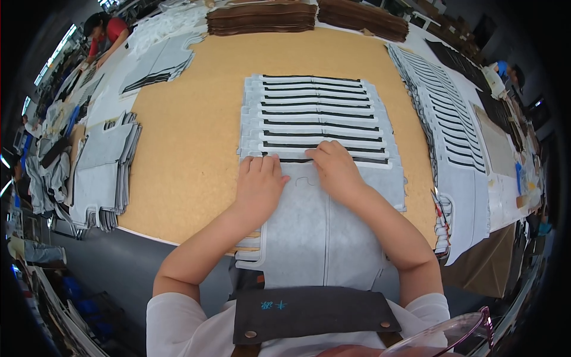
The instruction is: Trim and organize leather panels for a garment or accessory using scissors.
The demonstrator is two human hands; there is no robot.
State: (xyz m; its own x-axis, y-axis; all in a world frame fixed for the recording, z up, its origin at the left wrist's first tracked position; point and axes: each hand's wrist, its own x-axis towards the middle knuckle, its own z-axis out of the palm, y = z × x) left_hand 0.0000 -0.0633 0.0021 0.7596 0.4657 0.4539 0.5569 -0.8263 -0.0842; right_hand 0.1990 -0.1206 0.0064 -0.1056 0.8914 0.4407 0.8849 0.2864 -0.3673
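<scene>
Grey fabric panels [295, 220] lie overlapped in a stack before me, the nearest one hanging over the table edge toward my body. Across their upper part run several black strips [321, 113] bordered in white. My left hand [259, 181] lies on the nearest panel, fingers stretched forward to the lowest black strip, thumb out to the side. My right hand [336, 169] is on the same strip to the right of centre, with thumb and forefinger drawn together at the panel's edge. A loose dark thread [305, 181] rests between the hands.
Stacked grey panels [101, 166] stand at the left. At the right, a long row of striped panels [452, 119] has red-handled scissors [441, 214] beside it. Brown folded stacks [262, 19] line the tan table's [190, 149] far edge. A person in red [110, 35] works far left.
</scene>
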